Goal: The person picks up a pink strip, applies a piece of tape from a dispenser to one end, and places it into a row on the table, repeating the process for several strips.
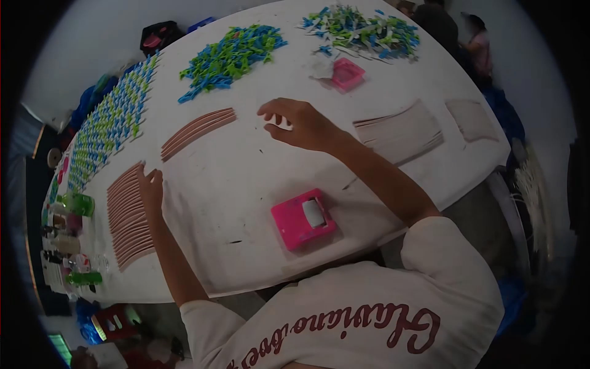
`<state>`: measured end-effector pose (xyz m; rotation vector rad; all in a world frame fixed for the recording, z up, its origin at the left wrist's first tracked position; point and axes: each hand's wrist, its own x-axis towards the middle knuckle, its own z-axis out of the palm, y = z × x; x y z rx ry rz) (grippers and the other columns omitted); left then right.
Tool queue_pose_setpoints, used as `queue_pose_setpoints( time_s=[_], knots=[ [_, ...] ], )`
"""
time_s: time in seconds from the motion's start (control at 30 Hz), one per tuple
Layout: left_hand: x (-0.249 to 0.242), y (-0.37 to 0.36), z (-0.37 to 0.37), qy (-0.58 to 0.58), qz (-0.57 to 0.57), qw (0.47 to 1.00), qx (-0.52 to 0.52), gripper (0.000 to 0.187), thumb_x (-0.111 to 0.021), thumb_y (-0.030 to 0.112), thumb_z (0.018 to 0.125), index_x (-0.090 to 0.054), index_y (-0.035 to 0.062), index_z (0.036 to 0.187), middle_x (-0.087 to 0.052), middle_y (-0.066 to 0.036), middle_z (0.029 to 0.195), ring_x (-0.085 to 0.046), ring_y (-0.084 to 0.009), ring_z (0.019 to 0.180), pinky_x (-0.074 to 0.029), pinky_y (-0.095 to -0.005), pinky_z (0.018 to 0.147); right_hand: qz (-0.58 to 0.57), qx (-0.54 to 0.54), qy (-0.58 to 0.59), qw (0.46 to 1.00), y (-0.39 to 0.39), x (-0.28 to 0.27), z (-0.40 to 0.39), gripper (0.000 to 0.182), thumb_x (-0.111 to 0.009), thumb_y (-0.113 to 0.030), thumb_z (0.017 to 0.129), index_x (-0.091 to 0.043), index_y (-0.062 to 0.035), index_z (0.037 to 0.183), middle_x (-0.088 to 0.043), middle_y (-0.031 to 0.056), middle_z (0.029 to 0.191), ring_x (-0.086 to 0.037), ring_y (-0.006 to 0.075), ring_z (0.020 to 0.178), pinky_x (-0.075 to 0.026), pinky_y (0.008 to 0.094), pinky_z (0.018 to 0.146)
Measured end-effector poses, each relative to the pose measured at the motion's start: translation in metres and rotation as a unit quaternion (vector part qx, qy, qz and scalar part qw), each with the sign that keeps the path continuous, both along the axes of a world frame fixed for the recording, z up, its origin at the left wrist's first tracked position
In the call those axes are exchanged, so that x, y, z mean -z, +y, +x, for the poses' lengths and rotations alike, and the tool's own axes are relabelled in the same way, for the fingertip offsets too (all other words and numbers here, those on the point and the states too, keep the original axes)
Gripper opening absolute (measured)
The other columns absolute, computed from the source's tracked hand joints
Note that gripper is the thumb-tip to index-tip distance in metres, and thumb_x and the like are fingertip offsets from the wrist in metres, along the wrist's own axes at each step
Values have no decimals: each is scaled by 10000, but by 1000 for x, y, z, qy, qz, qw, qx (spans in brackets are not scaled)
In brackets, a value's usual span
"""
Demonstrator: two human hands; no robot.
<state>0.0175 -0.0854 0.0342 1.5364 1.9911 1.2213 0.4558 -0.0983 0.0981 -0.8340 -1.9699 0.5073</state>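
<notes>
My left hand (151, 186) is at the upper right end of a row of thin reddish-brown strips (130, 215) laid side by side on the white table. Its index fingertip touches the strip ends, and the thumb stands apart from it. My right hand (299, 125) hovers over the table with fingers curled and a gap to the thumb; nothing shows in it. Between the two hands lies a smaller group of the same brown strips (198, 132). Nearer my body sits a pink tape-dispenser-like box (302, 222) with a white piece in it.
Piles of blue and green clips (230, 58) and of mixed white, blue and green clips (365, 34) lie at the back. Clips in rows (114, 123) cover the left side, near several bottles (78, 203). Pale sheets (402, 132) and a pink tray (348, 74) are at right; people (479, 46) are beyond.
</notes>
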Motion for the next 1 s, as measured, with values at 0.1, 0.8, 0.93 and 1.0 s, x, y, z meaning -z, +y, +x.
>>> queue_pose_setpoints(
  time_s=[0.1, 0.8, 0.93, 1.0],
  knots=[
    [-27, -63, 29, -70, 37, 987, 137, 559, -588, 170, 957, -365, -17, 1434, -621, -191, 1199, -617, -253, 1065, -500, -362, 890, 94, 97, -82, 987, -58, 3, 95, 210, -711, -25, 801, -654, -68, 998, -655, 65, 921, -633, 211, 772, -536, 315, 692],
    [-76, -254, 174, -196, 9, 920, 339, 548, -562, 349, 961, -441, -3, 1364, -654, -188, 1087, -629, -282, 1019, -450, -407, 928, 196, 259, -309, 894, -170, 82, 218, 171, -694, -57, 761, -707, -54, 932, -677, 60, 828, -667, 208, 738, -552, 318, 629],
    [-74, -252, 180, -208, 15, 919, 334, 549, -569, 339, 956, -440, -7, 1363, -656, -185, 1084, -628, -286, 1015, -450, -408, 926, 141, 277, -297, 903, -167, 77, 213, 131, -700, -60, 773, -656, -51, 896, -637, 64, 865, -639, 230, 799, -541, 335, 661],
    [-73, -251, 187, -234, 15, 907, 350, 535, -570, 314, 954, -441, -9, 1361, -656, -185, 1083, -623, -285, 1021, -449, -407, 924, 109, 279, -296, 907, -164, 75, 210, 138, -703, -56, 784, -634, -46, 903, -621, 77, 891, -626, 252, 841, -532, 348, 695]
  ],
)
